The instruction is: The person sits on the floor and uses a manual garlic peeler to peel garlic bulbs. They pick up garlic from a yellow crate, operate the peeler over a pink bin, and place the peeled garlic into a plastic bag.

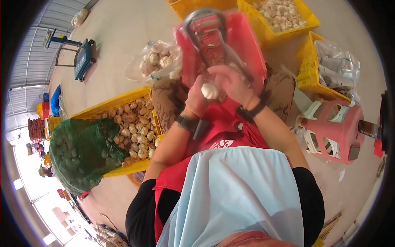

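My left hand (196, 98) is closed around a white garlic bulb (210, 91), which shows beside my thumb. Close by on the right, my right hand (233, 84) has its fingers stretched out toward the bulb, slightly blurred. Whether they touch it I cannot tell. Both hands are over the near end of a red plastic tub (245, 39), above my red apron (226, 113). A grey metal frame with long arms (205, 18) rises from the tub, just beyond my fingers. Bits of garlic skin lie inside the tub.
At the left, a yellow crate (138, 164) holds many garlic bulbs, with a green mesh sack (78, 152) over its end. A clear bag of garlic (156, 61) lies left of the tub. Yellow crates (279, 39) and a pink stool (335, 127) stand at the right; a platform scale (83, 59) is farther left.
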`<state>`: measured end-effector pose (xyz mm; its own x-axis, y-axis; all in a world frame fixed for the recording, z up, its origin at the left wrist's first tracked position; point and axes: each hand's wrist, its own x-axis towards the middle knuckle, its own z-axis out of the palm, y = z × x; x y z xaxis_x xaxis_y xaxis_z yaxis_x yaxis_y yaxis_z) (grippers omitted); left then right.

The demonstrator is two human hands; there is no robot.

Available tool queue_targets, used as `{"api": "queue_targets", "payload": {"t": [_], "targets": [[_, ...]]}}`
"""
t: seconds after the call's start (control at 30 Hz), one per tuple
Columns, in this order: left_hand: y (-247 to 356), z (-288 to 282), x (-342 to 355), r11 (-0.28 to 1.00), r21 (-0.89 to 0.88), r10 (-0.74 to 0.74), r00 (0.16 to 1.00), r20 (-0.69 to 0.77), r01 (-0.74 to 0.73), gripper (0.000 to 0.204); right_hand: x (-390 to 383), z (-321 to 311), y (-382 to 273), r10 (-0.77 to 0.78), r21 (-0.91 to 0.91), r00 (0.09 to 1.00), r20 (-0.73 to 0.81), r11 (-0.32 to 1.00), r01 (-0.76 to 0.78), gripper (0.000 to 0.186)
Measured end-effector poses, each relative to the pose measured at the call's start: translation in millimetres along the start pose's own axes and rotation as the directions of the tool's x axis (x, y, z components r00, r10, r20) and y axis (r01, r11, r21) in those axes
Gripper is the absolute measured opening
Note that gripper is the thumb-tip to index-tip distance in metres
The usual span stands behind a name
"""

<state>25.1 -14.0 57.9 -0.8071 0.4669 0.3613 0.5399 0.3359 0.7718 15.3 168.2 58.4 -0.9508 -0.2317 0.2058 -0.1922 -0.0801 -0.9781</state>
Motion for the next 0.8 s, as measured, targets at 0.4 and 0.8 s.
{"api": "queue_targets", "payload": {"t": [0.4,0.8], "targets": [[32.1,15.1,12.9,0.460,-0.585,-0.715,0.669,0.203,0.668,0.050,-25.2,26.8,29.4,0.199,0.328,0.930,-0.311,0.940,-0.091,0.028],[12.9,13.0,-9.1,0.991,0.056,-0.112,0.989,-0.098,0.118,0.026,-24.1,20.6,-5.4,-0.100,-0.467,0.972,-0.213,0.884,-0.012,0.017]]}}
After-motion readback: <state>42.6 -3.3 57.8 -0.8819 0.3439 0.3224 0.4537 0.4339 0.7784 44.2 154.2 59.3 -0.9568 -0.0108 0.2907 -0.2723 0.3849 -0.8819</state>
